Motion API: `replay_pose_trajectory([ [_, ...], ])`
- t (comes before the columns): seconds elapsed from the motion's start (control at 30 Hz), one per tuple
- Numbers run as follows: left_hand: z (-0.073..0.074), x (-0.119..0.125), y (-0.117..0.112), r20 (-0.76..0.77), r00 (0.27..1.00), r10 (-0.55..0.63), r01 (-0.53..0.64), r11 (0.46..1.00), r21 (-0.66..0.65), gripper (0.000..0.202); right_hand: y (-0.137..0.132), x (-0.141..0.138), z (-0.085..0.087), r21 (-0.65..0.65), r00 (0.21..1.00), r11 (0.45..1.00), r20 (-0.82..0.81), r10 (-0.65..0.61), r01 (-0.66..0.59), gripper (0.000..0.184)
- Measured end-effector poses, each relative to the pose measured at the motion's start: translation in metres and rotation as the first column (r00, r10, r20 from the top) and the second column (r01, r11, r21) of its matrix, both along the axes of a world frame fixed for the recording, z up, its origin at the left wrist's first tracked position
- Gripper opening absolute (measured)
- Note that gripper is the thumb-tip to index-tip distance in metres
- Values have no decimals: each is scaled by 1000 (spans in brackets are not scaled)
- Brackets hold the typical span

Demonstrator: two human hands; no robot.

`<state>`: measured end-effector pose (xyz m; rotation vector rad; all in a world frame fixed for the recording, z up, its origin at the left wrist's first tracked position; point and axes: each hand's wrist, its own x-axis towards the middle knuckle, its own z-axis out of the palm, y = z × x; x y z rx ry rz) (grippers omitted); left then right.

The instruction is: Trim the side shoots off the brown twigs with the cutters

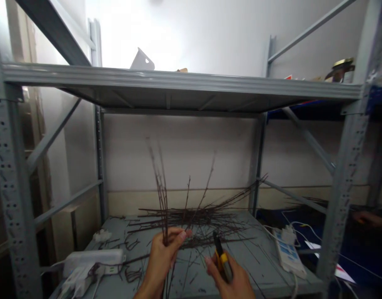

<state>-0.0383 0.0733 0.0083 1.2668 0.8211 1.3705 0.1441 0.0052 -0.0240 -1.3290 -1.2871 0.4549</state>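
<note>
My left hand (164, 251) is closed around a few thin, dark twigs (162, 199) that stand upright above the fist. Their lower ends run down below it. Thumb and forefinger also pinch at the base of a slanting twig (206, 187). In my right hand (231, 276) is a pair of pruning shears (222, 257) with black jaws and yellow-and-grey handles, pointing up and away. The jaws are apart from the held twigs. Behind both hands a loose heap of dark twigs (197, 218) lies across the grey shelf (209, 286).
Power strips with plugs and cables lie at the left (94, 259) and right (289, 253). Cut twig bits are scattered on the shelf. An upper metal shelf (184, 81) spans above, between posts. Another person's hand (370, 218) shows over a blue surface at the right.
</note>
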Motion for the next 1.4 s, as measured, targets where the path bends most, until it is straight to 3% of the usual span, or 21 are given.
replay_pose_trajectory([
  [0.17, 16, -5, -7, -123, 992, -16, 35, 988, 153, 29, 12, 40, 79, -21, 951, 1000, 310, -7, 14, 40],
  [0.3, 23, -8, -14, -139, 989, -51, 70, 988, 134, 29, 17, 51, 112, 48, 889, 998, 452, -65, 49, 36],
  [0.83, 17, -29, -18, -147, 989, -3, 23, 990, 136, 33, 7, 80, 142, 58, 874, 993, 471, -120, 105, 40],
  [1.0, 19, -33, -24, -191, 981, 31, -9, 993, 114, 36, 9, 88, 156, 64, 852, 990, 504, -141, 126, 38],
  [1.4, 15, -43, -24, -139, 990, 27, -8, 991, 136, 38, 22, 104, 174, 113, 790, 975, 572, -223, 194, 38],
])
